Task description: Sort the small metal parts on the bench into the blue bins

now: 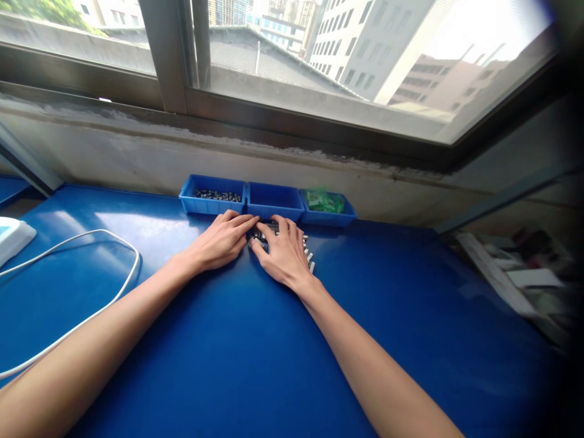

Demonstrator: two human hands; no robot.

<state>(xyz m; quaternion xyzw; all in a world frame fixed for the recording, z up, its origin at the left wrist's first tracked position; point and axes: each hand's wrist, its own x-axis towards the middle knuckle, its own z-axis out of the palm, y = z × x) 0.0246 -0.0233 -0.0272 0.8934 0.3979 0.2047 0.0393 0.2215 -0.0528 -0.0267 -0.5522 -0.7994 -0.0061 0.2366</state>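
Observation:
A pile of small metallic and dark parts [309, 256] lies on the blue tabletop, in front of the middle bin; their exact kind is too small to make out. My right hand [283, 250] rests over the pile with its fingers spread, covering most of it. At the pile's left edge is my left hand [227, 238], its fingers stretched toward the parts and its fingertips close to those of the right. Nothing shows gripped in either hand.
Three blue bins stand in a row by the wall: the left bin [213, 207] holds small metal pieces, the middle bin [276, 194] shows a bare floor, the right bin [329, 218] holds green items. A white cable [138, 258] loops leftward near a white device [16, 237].

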